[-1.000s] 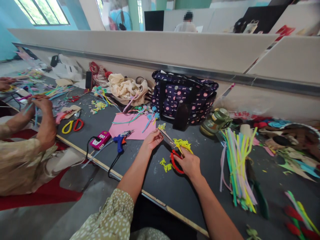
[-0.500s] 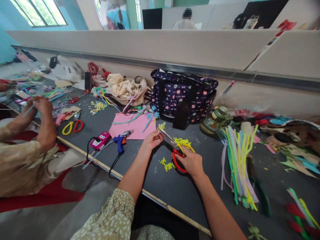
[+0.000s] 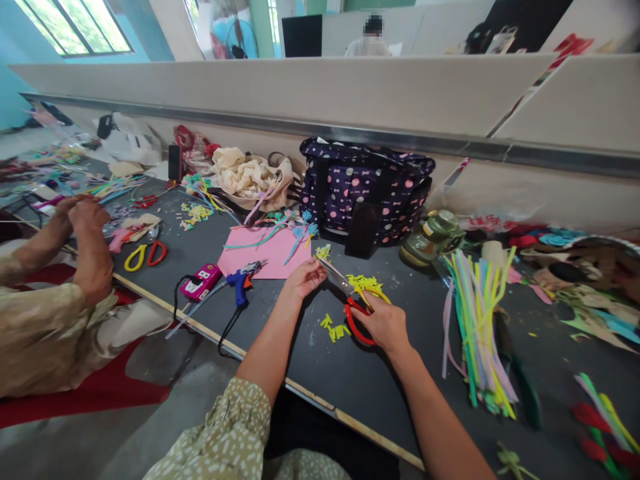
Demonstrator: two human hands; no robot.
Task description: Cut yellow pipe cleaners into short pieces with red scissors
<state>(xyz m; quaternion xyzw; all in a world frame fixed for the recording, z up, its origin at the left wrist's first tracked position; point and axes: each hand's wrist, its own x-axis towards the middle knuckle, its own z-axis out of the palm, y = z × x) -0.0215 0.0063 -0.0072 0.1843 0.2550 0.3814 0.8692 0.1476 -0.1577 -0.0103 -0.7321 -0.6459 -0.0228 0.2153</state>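
While the right hand (image 3: 386, 325) grips a pair of scissors (image 3: 346, 287) by the handles, the left hand (image 3: 304, 279) is held at the tips of the blades. The right fingers are clamped on the red and yellow loops, though where each passes through is partly hidden. The left thumb and fingers curl toward one another; whether they meet on anything cannot be told, and the pale yellow cluster (image 3: 323, 253) beside them is too small to make out. The scissors slant over the dark table (image 3: 315, 367) between the hands; how far the blades are parted is hard to judge. A pile of yellow snippets (image 3: 364, 281) lies beyond the handles, partly covered by the yellow loop; a smaller group (image 3: 334, 329) lies nearer the table edge. The glue gun (image 3: 240, 285) overlaps a pink sheet (image 3: 270, 267). At right, a bundle of strips (image 3: 477, 327) partly hides a green-handled tool (image 3: 527, 393). Red pieces (image 3: 590, 415) at lower right are blurred. At left, a co-worker's hands (image 3: 83, 212) are close together, their contents indistinct; that person's body is cut off.
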